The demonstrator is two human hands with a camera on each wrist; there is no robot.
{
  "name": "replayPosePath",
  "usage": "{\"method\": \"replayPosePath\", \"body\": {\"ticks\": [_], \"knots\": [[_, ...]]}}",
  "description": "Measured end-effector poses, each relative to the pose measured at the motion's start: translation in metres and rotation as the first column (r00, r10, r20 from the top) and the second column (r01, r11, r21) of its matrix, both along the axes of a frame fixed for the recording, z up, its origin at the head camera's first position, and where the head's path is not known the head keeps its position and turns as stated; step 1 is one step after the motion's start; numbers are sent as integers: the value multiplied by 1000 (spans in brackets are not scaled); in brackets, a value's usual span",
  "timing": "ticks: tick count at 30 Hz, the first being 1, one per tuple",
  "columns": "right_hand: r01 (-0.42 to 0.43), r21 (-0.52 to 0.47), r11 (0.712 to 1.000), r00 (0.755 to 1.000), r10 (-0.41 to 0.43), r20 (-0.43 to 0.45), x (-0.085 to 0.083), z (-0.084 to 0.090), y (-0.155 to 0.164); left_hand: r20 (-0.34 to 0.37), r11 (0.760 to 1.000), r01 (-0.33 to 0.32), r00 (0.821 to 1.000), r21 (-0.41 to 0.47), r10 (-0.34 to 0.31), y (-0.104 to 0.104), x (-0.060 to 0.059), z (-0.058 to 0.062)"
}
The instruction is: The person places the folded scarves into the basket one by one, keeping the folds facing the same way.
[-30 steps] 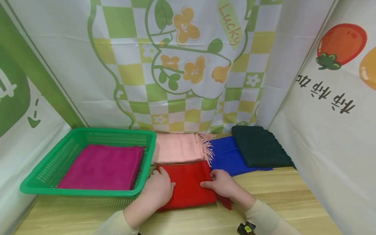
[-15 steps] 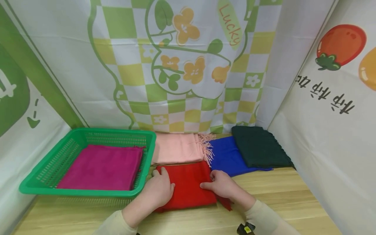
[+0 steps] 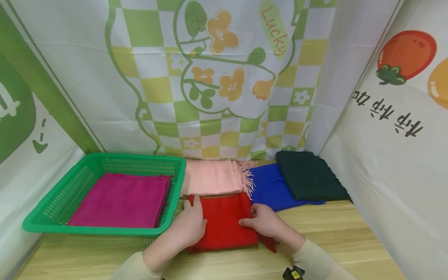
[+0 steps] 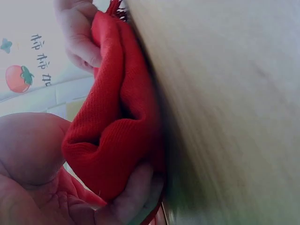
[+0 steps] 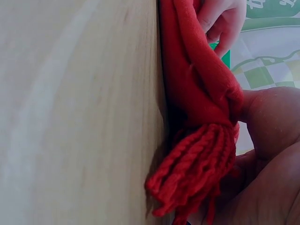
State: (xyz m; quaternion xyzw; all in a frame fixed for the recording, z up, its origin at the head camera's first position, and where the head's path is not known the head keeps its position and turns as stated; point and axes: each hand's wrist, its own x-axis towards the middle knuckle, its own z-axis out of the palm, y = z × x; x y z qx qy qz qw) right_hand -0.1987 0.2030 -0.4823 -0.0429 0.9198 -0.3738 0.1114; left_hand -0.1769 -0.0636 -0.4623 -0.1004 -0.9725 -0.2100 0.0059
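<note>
Both hands on the folded red scarf [image 3: 224,223], low in the centre of the frame on the wooden table [image 3: 350,241]. Left hand [image 3: 189,225] pinches its left edge, thumb on top, fingers under; right hand [image 3: 267,221] clamps the right, fringed end. Best to grip all layers evenly and lift level, so the fold holds, clearing the green basket [image 3: 45,225] rim at lower left.

red scarf [image 3: 224,223] | green basket [image 3: 52,202] | magenta cloth [image 3: 122,200] | pink scarf [image 3: 211,177] | blue scarf [image 3: 269,186]

The back cloth [image 3: 224,77] reads "Lucky" (pink letters, slanted).
</note>
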Motion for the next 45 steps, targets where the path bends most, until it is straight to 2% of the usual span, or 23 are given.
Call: {"method": "replayPosePath", "body": {"ticks": [7,13,25,31,35,40,45], "knots": [[2,-3,1000,1000,-2,8,0,2,-1,43,997,18,999,81,-21,-2,2,7],[13,-15,1000,1000,-13,-5,0,2,-1,10,987,35,999,155,-37,-4,0,7],[12,-65,998,998,-17,-68,-1,7,2,-8,977,27,1000,211,-26,-3,-2,7],[28,-59,998,996,-33,-81,-4,14,9,47,965,-9,999,262,-4,-2,-7,4],[36,-51,998,995,-41,-89,-6,17,13,77,956,-12,997,294,-11,-2,-10,-1],[38,-32,999,995,-41,-86,-7,17,16,113,955,-15,993,295,-19,-3,-12,-5],[46,10,999,997,-46,-61,-8,15,17,123,971,-22,992,240,-8,-5,-14,-8]]}}
